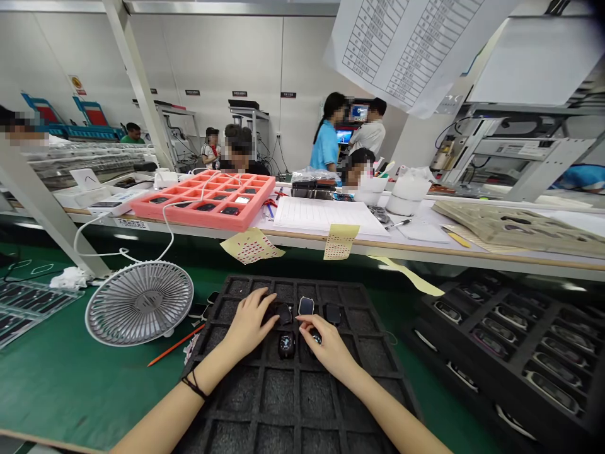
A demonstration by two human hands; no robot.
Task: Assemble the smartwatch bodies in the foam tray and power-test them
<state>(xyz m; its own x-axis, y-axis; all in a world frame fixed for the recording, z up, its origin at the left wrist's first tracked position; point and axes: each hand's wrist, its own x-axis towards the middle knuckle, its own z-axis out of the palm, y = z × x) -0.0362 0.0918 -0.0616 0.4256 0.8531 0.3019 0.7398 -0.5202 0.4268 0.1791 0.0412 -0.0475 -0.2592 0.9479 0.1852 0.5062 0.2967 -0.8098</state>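
A black foam tray (278, 394) divided into square compartments lies before me on the green bench. Several smartwatch bodies without straps sit in its upper middle: a silver-edged one (306, 306), a dark one (333, 313) to its right, and one with a lit dial (286, 344) below. My left hand (250, 320) is over the upper left compartments, fingers spread, with its fingertips beside another dark smartwatch (283, 313). My right hand (328, 347) has its fingers curled together around a lit smartwatch (316, 338), which it partly covers.
A grey fan (142, 302) and an orange pencil (176, 345) are left of the tray. Stacked black trays of watch-like pieces (515, 343) stand at right. On the shelf above are a pink foam tray (246, 217) and papers (321, 215). People are beyond.
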